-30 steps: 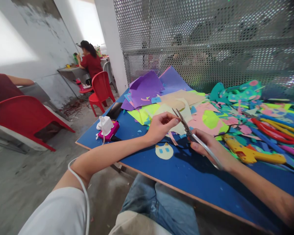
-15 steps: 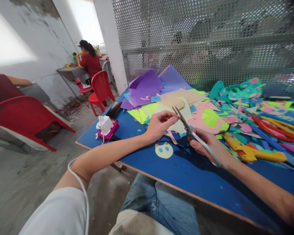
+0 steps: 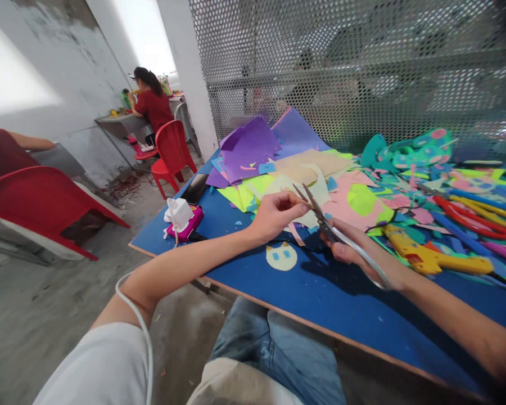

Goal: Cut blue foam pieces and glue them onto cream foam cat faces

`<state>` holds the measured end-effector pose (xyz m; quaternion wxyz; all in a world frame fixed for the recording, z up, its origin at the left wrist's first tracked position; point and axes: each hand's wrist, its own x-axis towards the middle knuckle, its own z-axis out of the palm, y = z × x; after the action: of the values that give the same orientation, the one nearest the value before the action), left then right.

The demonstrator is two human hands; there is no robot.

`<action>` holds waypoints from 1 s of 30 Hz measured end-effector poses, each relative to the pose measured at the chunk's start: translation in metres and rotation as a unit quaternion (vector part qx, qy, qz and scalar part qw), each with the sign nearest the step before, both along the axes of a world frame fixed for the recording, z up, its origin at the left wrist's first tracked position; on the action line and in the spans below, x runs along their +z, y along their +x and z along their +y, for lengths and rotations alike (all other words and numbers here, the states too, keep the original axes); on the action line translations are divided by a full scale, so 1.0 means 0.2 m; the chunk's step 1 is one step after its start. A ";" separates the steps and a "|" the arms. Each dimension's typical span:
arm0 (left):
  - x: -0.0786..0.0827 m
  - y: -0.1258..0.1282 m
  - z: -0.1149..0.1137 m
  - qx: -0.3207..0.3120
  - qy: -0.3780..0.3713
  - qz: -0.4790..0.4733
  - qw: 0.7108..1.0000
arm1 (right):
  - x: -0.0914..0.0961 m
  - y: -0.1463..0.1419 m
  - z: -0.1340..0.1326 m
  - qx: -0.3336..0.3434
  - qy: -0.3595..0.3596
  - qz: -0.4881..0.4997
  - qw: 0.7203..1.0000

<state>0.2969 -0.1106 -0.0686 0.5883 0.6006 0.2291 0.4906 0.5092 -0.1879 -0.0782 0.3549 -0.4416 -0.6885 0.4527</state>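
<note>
My right hand [image 3: 349,243] is closed round the handles of a pair of scissors [image 3: 319,214], whose blades stand apart and point up and to the left. Close to the blade tips, my left hand [image 3: 279,215] pinches with thumb and forefinger; whatever lies in the pinch is too small to name. Below both hands, a cream cat-face cutout [image 3: 281,257] with blue square eyes and small tan ears lies flat on the blue table [image 3: 312,315].
Coloured foam sheets [image 3: 251,147] and many scraps cover the table's back. A yellow glue gun [image 3: 436,257] and red-handled scissors [image 3: 472,218] lie at right. A white plug adapter [image 3: 179,212] rests on a pink box at left. Behind stands a perforated metal screen [image 3: 341,73]; a person in red [image 3: 155,107] sits further off.
The scissor blades have spread wider apart. My right hand has shifted slightly, while my left hand keeps its pinch almost in place.
</note>
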 end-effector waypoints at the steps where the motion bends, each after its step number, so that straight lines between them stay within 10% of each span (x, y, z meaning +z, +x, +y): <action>1: 0.00 0.00 0.00 -0.001 0.000 0.001 1.000 | 0.01 -0.01 -0.01 -0.002 -0.008 0.006 1.000; 30: 0.00 0.00 0.00 -0.043 -0.020 0.036 0.998 | -0.04 0.03 0.02 0.006 -0.026 0.008 1.000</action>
<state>0.2967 -0.1103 -0.0686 0.6122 0.6154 0.2337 0.4381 0.5142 -0.1842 -0.0864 0.3461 -0.4433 -0.6759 0.4763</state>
